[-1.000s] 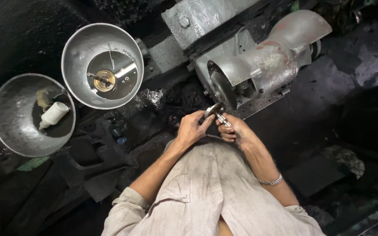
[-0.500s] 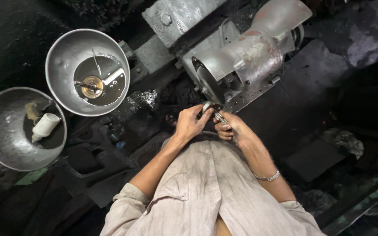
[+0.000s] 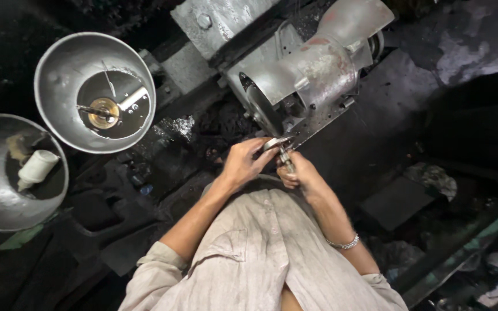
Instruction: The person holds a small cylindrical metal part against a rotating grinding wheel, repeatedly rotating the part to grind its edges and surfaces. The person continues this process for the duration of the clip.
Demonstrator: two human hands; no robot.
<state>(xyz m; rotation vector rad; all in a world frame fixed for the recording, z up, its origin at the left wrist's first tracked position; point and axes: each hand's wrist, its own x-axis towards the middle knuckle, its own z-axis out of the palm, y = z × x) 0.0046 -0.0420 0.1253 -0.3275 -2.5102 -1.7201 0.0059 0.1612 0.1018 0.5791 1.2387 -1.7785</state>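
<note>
Barely shifted vs. earlier frames: left hand (image 3: 243,164) & right hand (image 3: 298,173) kept close together, fingers closed on small metal workpiece (image 3: 276,144), pressed at edge of grinding wheel (image 3: 262,112) on grey bench grinder (image 3: 312,69) — grinding seemingly ongoing.

Both hands, left hand (image 3: 243,164) and right hand (image 3: 296,173), press a metal piece (image 3: 276,143) to the grinding wheel (image 3: 260,110).

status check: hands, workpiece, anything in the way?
Left hand and right hand both grip a small metal piece. Piece held at the grinding wheel. Nothing between hands and wheel.
</note>
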